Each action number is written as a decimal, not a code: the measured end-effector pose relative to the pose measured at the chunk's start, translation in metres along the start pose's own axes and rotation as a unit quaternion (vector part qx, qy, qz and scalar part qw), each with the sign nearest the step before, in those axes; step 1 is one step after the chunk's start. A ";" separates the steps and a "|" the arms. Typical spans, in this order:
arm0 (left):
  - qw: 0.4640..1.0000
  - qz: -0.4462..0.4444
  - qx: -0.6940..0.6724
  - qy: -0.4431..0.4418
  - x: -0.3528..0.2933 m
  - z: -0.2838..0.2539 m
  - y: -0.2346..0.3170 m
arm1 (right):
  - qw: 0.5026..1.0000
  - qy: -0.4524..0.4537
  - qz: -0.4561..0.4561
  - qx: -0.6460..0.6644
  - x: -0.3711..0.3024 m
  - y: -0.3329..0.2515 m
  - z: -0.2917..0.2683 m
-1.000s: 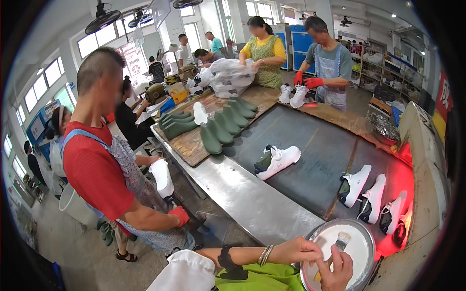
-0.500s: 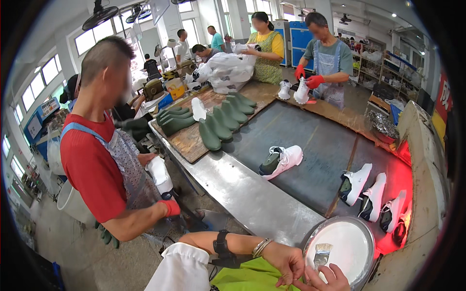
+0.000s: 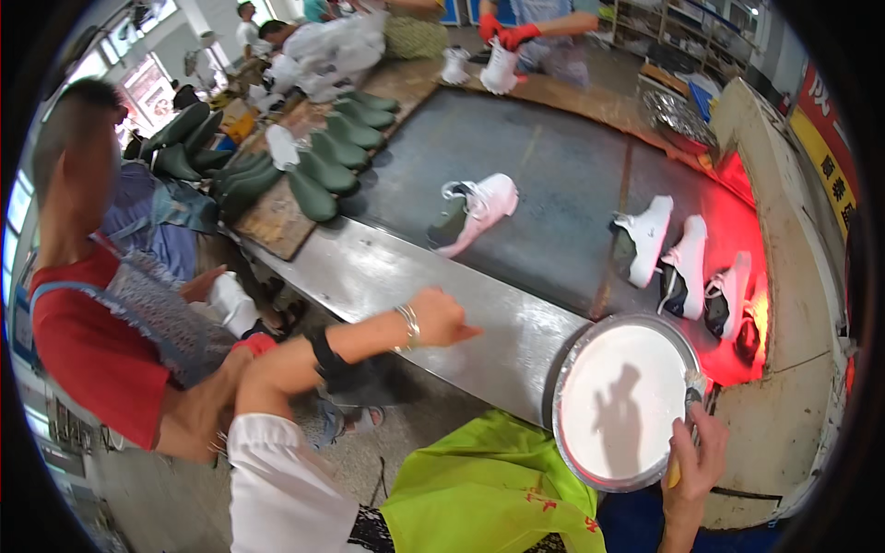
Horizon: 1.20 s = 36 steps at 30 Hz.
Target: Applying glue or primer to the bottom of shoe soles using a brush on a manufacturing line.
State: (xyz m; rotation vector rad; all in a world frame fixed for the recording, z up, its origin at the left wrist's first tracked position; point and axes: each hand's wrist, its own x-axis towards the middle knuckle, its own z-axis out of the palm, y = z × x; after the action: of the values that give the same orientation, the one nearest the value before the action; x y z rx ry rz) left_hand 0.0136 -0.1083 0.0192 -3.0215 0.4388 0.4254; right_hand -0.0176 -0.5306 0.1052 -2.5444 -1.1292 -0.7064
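Note:
My right hand is closed round a paintbrush. The brush's bristles are at the right rim of a round metal basin filled with white liquid. A hand-shaped shadow falls on the liquid. My left hand hovers over the shiny metal ledge, mostly curled, one finger pointing right; nothing shows in it. Beyond it, a white sneaker with a dark green sole side lies tilted on the dark belt. Several similar shoes, including a white sneaker, stand under red light on the right.
Green shoe lasts stand in rows on a wooden board at the far left. A co-worker in red holds a white shoe close to my left arm. Across the belt, red-gloved hands hold another shoe. A machine housing borders the right.
My hands have parted: the left moved left over the ledge, the right moved right with the paintbrush to the basin's rim. The view has tilted down and turned right.

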 end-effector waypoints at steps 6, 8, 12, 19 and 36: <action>0.926 -0.256 -0.218 0.174 0.125 -0.027 -0.142 | 0.996 0.006 0.083 -0.011 -0.003 0.036 0.007; 0.901 -0.310 -0.259 0.155 0.160 0.006 -0.161 | 0.997 -0.005 0.082 -0.014 0.007 0.036 0.006; 0.817 -0.499 -0.277 0.084 0.198 0.043 -0.132 | 0.996 -0.027 0.089 0.001 -0.005 0.048 0.012; 0.817 -0.487 -0.272 0.148 0.180 0.013 -0.164 | 0.990 -0.007 0.135 0.033 -0.004 0.028 0.008; 0.229 -0.077 -0.968 0.062 -0.134 0.144 0.144 | 0.835 0.077 0.414 0.353 -0.045 0.033 0.086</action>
State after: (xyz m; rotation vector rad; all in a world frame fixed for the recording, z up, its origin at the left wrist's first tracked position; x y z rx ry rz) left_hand -0.1888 -0.1959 -0.0839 0.5564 0.3567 -0.2163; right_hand 0.0092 -0.5432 0.0071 -1.9581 -0.0883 -0.1851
